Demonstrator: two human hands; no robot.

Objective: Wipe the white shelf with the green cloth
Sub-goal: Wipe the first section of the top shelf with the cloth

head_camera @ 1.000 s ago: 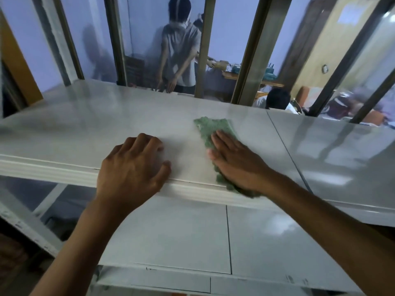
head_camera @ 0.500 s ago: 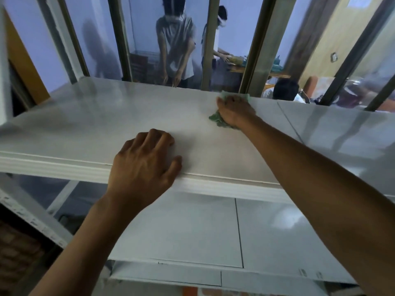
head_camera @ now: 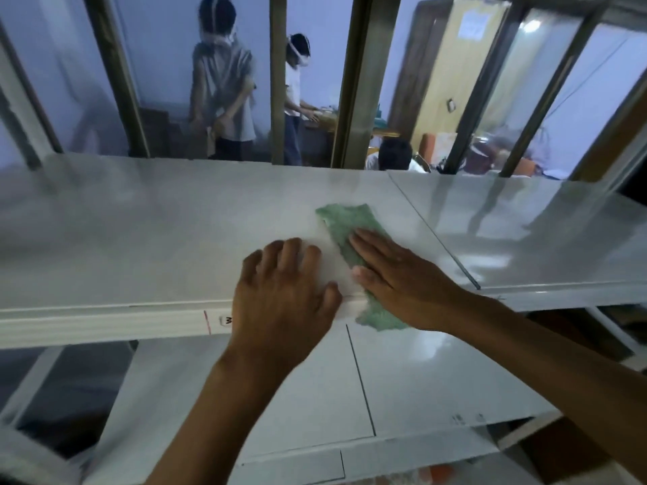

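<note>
The white shelf (head_camera: 140, 239) runs across the view at chest height, glossy, with a seam right of centre. A green cloth (head_camera: 346, 225) lies stretched on it from mid-depth to the front edge, its near end hanging over the lip. My right hand (head_camera: 395, 274) presses flat on the cloth, fingers together, palm down. Just left of the cloth, my left hand (head_camera: 283, 292) rests on the shelf's front edge with fingers spread, holding nothing.
A lower white shelf (head_camera: 420, 379) sits beneath, also seamed. Metal uprights (head_camera: 353, 82) rise behind the shelf. Beyond them stand two people (head_camera: 224, 82) and a seated person (head_camera: 395, 154). A small marked label (head_camera: 225, 321) is on the shelf's front lip.
My right hand has pulled the cloth back from the far edge of the shelf to the front edge. The left hand stays on the front lip, now close beside the cloth.
</note>
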